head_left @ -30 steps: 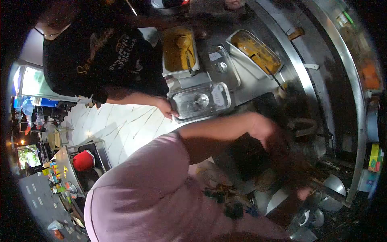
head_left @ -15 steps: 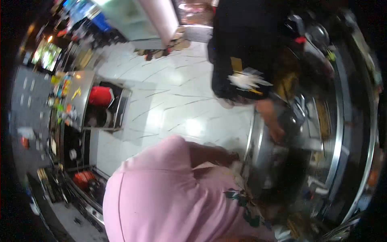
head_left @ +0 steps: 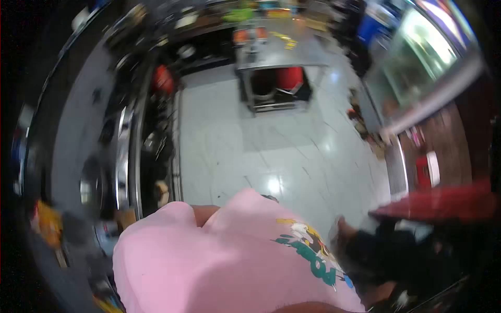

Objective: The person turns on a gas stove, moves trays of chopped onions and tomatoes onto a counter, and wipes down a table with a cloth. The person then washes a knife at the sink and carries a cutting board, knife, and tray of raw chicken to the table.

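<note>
A pink shirt [head_left: 219,250] with a printed cartoon fills the lower middle of the head view. Part of my left arm [head_left: 206,214] shows between the folds of the shirt, but the hand itself is hidden. At the bottom edge a strip of my right forearm [head_left: 318,307] crosses the shirt, and its hand is out of sight. What either hand touches does not show. To the left runs a low steel-edged counter [head_left: 122,161] with blurred cookware.
A steel table [head_left: 308,49] stands ahead with a red bucket [head_left: 289,78] beneath. At right is a glass-doored fridge [head_left: 412,62], with a glossy red surface [head_left: 443,203] below it. A person in dark clothing [head_left: 407,261] is close by at lower right. White tiled floor [head_left: 245,161] lies between.
My view has swung to the left, away from the sink-side counter. The steel table has moved from the left to the centre top, and the person in black now shows at lower right.
</note>
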`<action>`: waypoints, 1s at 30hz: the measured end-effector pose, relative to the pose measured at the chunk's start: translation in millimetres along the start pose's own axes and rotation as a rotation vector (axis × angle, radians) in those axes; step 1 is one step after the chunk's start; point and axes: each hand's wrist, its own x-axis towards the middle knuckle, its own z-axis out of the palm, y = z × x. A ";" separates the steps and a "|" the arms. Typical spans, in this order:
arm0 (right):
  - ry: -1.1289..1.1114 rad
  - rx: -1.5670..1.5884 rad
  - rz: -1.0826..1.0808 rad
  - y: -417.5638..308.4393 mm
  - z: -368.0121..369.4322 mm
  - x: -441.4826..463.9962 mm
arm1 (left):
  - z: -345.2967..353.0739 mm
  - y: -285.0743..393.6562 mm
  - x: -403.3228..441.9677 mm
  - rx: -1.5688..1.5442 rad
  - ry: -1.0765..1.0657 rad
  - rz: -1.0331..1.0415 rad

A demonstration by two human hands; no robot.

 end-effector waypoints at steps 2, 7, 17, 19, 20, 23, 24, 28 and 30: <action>-0.104 -0.081 -0.001 -41.9 -12.3 46.7 | 18.1 -24.7 -19.7 -0.183 0.085 -0.056; -0.308 -0.294 0.043 -127.8 -13.9 157.5 | 55.6 -44.2 -54.1 -0.576 0.258 -0.151; -1.047 -1.529 -1.048 -233.6 19.8 419.9 | 94.1 -40.5 -94.0 -1.512 0.665 -0.168; -1.118 -1.599 -1.381 -250.0 41.5 479.7 | 93.0 -65.2 -93.5 -1.732 0.917 -0.226; -1.070 -1.354 -0.761 -309.1 73.1 425.0 | 96.1 -93.0 -86.5 -1.756 1.071 -0.281; -0.626 -0.729 -0.079 -440.8 177.2 318.2 | 70.3 -156.4 -114.7 -1.649 1.563 -0.446; -0.650 -0.738 -0.140 -458.2 206.2 311.9 | 52.7 -168.0 -143.8 -1.464 1.603 -0.633; -0.812 -0.771 -0.247 -487.7 311.4 262.0 | -5.7 -292.9 -205.3 -0.958 1.854 -0.940; -0.891 -0.858 -0.142 -475.1 363.4 256.8 | -47.9 -345.6 -253.7 -0.842 1.805 -1.107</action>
